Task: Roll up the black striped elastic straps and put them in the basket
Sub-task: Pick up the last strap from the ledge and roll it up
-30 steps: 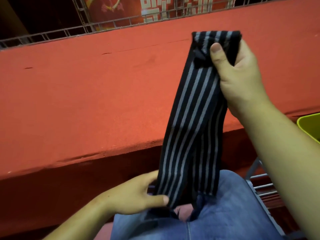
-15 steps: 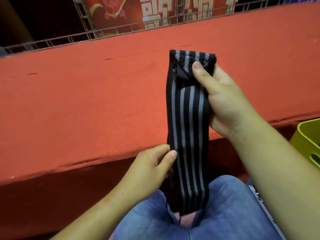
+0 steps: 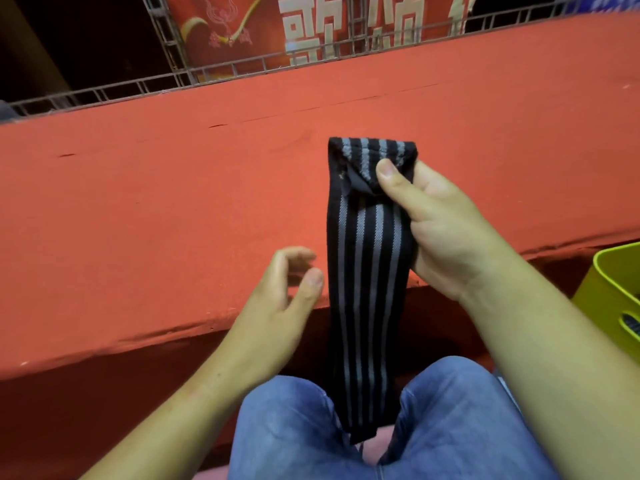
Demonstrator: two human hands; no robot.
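Note:
A black elastic strap with grey stripes hangs upright in front of me, its lower end dropping between my knees. My right hand pinches its folded top end, thumb pressed on the front. My left hand hovers just left of the strap with loosely curled fingers, holding nothing and not touching it. A yellow-green plastic basket shows at the right edge, partly cut off.
A red cloth-covered table spans the view, its front edge near my knees. Behind it runs a metal truss rail with a red banner. My jeans-clad legs fill the bottom.
My right hand has lowered the strap's top end toward me. My left hand let go of the lower part and moved up and left, now free.

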